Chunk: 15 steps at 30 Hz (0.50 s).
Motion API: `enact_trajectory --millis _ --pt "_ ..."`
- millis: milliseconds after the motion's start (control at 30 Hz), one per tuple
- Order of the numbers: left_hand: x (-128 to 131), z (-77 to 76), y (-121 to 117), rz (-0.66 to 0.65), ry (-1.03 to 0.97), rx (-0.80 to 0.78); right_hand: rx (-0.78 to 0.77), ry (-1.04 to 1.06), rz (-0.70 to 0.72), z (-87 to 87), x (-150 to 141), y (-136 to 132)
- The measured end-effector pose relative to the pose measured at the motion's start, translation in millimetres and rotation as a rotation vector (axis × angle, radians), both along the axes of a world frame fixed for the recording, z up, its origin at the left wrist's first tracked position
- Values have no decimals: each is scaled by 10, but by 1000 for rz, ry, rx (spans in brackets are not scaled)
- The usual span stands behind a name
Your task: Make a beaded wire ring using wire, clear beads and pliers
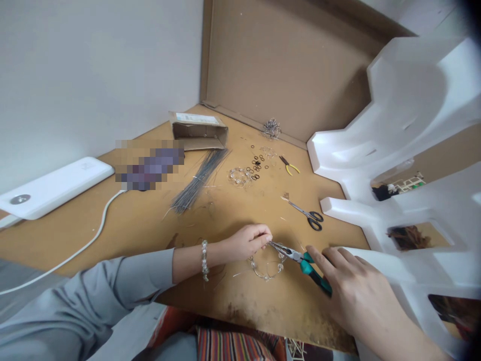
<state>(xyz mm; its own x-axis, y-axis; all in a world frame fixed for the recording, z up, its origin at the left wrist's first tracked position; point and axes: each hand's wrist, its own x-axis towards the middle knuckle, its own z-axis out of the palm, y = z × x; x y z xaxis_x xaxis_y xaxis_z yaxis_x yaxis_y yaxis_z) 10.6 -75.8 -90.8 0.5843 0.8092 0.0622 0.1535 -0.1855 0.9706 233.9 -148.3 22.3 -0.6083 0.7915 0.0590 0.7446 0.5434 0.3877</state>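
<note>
My left hand (246, 241), with a bead bracelet on its wrist, pinches the end of a wire ring strung with clear beads (266, 268) that lies on the brown board. My right hand (353, 288) grips teal-handled pliers (300, 258); their jaws meet the wire right at my left fingertips. Both hands are closed.
Black-handled scissors (310, 216), yellow-handled pliers (289, 166), small black rings (257, 168), a second beaded ring (240, 176), a bundle of grey wires (201, 178) and a small cardboard box (199, 131) lie farther back. White foam packing (406, 150) stands right. A white device with cable (52, 186) lies left.
</note>
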Motion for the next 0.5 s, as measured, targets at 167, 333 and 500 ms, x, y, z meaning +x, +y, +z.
enact_trajectory --millis 167,333,500 --pt "1 3 -15 12 9 39 -44 22 -12 30 -10 13" --pt "-5 8 -20 18 22 59 -90 35 -39 39 13 22" --pt "-10 36 -19 23 16 88 -138 34 -84 26 35 18"
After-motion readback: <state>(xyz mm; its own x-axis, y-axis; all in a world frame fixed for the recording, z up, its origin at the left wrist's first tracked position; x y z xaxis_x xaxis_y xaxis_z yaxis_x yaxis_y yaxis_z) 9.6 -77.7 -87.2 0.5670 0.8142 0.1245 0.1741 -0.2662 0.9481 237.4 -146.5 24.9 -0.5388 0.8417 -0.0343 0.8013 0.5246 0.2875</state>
